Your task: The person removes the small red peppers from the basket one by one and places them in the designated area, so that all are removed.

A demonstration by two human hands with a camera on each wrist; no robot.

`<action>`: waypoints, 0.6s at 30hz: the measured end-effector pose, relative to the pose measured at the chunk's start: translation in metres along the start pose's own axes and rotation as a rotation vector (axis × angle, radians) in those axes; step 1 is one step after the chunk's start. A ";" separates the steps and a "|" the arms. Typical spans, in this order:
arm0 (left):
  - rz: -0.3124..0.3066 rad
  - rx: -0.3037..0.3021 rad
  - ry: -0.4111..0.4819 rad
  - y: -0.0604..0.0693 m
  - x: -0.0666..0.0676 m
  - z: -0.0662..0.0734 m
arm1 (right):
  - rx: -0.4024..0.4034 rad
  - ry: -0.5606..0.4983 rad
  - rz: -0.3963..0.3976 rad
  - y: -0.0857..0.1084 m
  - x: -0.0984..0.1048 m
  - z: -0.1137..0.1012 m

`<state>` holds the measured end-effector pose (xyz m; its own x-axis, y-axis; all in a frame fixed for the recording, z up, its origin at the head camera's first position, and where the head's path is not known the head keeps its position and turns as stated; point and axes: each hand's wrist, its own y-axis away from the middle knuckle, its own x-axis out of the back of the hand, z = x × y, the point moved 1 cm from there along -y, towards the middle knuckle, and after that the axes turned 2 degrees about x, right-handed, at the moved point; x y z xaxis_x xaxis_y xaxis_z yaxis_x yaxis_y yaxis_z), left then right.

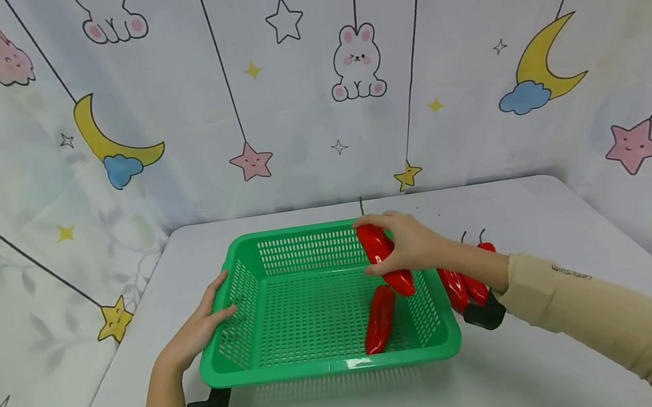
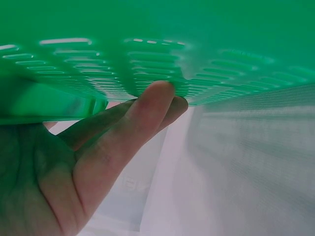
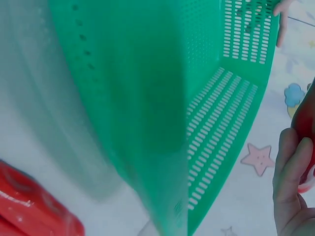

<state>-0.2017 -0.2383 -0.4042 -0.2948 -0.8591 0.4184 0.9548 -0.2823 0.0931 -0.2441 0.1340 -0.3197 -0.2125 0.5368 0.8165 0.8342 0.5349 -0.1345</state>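
In the head view my right hand (image 1: 407,242) holds a glossy red chili pepper (image 1: 399,281) between thumb and fingers, over the right side of a green plastic basket (image 1: 335,366). The pepper's dark stem points up. A second red chili pepper (image 1: 380,320) lies inside the basket, near its right wall. My left hand (image 1: 200,326) grips the basket's left rim, thumb reaching over the edge. The left wrist view shows this hand (image 2: 118,147) close against the slotted wall. At its right edge, the right wrist view shows part of the right hand (image 3: 293,182) round the pepper.
Right of the basket, red chili peppers (image 1: 453,288) lie on the white table (image 1: 524,205), partly hidden by the right forearm. Black wrist devices (image 1: 485,312) are worn on both wrists. A patterned cloth (image 1: 299,97) with bunnies, stars and moons hangs behind and beside the table.
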 end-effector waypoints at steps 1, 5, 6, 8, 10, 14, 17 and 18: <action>0.000 0.001 -0.001 0.000 0.000 0.000 | -0.005 0.006 0.005 0.001 0.001 0.002; 0.000 0.005 -0.001 0.000 0.000 0.000 | -0.007 0.022 0.026 0.006 0.007 0.009; -0.001 0.006 -0.001 0.000 0.000 0.000 | 0.000 0.024 0.032 0.007 0.009 0.010; -0.001 0.006 0.000 0.000 0.001 -0.001 | 0.012 0.021 0.042 0.010 0.011 0.013; -0.001 0.006 0.001 0.000 0.001 -0.001 | 0.018 0.018 0.047 0.012 0.014 0.015; -0.001 0.005 0.007 -0.001 0.000 -0.001 | 0.025 -0.008 0.050 0.016 0.019 0.019; -0.002 0.005 0.014 0.000 0.000 -0.001 | 0.031 -0.028 0.051 0.020 0.023 0.022; -0.002 0.005 0.016 0.000 0.000 -0.001 | 0.034 -0.032 0.053 0.021 0.024 0.023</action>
<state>-0.2018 -0.2384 -0.4050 -0.2974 -0.8651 0.4040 0.9543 -0.2820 0.0987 -0.2433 0.1729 -0.3159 -0.1855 0.5849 0.7896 0.8269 0.5271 -0.1962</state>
